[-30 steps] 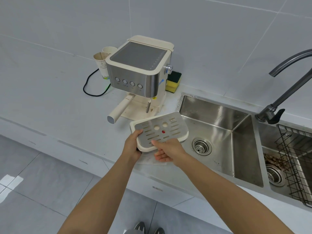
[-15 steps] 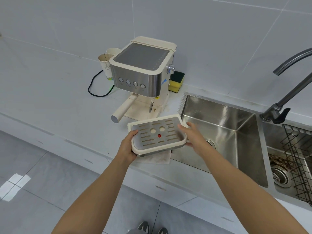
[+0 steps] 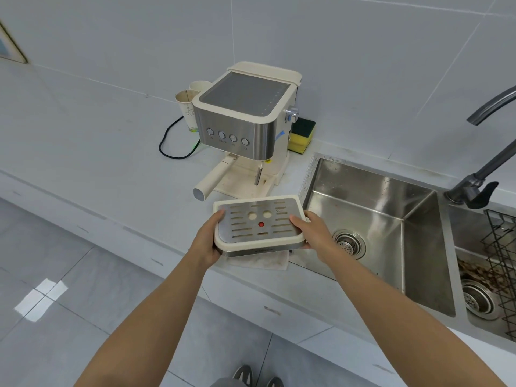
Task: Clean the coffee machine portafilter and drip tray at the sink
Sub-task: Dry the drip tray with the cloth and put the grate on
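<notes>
I hold the cream drip tray point(image 3: 259, 223) with its slotted metal grate and red dot level above the counter edge, in front of the coffee machine point(image 3: 245, 121). My left hand point(image 3: 208, 241) grips its left side and my right hand point(image 3: 314, 233) grips its right side. The portafilter point(image 3: 213, 178) with its cream handle is still locked in the machine, pointing front-left. The steel sink point(image 3: 371, 219) lies just right of the tray.
A stained white cloth point(image 3: 259, 261) lies on the counter under the tray. A yellow-green sponge point(image 3: 301, 135) sits behind the machine, two paper cups point(image 3: 188, 107) and a black cord to its left. A dark faucet point(image 3: 480, 174) and a second basin with a wire rack point(image 3: 502, 263) are at the right.
My right hand shifted from under the tray's front to its right side. The tray tipped from tilted to level and moved slightly left, in front of the machine.
</notes>
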`<state>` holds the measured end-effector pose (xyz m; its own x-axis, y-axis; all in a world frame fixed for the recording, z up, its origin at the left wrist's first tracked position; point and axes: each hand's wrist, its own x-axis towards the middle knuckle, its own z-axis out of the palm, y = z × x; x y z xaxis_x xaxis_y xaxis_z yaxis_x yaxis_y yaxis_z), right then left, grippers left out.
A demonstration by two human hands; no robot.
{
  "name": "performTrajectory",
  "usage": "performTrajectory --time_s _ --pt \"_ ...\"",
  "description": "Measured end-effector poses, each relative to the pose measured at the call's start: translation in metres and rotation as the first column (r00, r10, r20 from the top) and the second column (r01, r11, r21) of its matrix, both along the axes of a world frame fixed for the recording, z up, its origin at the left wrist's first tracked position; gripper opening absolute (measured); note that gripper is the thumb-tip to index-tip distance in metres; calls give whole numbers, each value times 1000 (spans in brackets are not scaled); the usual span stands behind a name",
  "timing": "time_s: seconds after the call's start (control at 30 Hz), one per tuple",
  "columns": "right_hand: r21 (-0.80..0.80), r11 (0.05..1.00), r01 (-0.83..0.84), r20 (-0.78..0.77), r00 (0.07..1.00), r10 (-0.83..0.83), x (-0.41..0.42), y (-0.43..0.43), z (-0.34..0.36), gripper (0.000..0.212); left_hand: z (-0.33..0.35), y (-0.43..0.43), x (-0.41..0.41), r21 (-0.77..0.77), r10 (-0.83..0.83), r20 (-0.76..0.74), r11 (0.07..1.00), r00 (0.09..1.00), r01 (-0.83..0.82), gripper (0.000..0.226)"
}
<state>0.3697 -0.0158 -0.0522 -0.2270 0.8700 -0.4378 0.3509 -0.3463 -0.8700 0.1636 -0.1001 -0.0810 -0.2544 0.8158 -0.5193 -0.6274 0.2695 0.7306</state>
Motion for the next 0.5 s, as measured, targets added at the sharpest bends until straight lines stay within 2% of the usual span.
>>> performTrajectory --time_s 0.17,0.27,0.37,0.5 --pt "-60 987 -146 -67 988 142 1 -4 -4 40 -1 -10 -8 68 -32 -40 997 999 34 23" --pt "-66 962 -265 -89 962 258 1 -6 -9 60 -2 -13 -11 17 22 -85 1000 996 -21 22" --pt "-21 939 -344 -56 938 342 -4 -8 -13 74 -5 -12 -15 -34 72 -194 996 978 -80 22" --pt "17 926 -376 -20 926 377 -15 -7 -16 80 -6 -6 -28 -44 48 -315 997 948 -66 22"
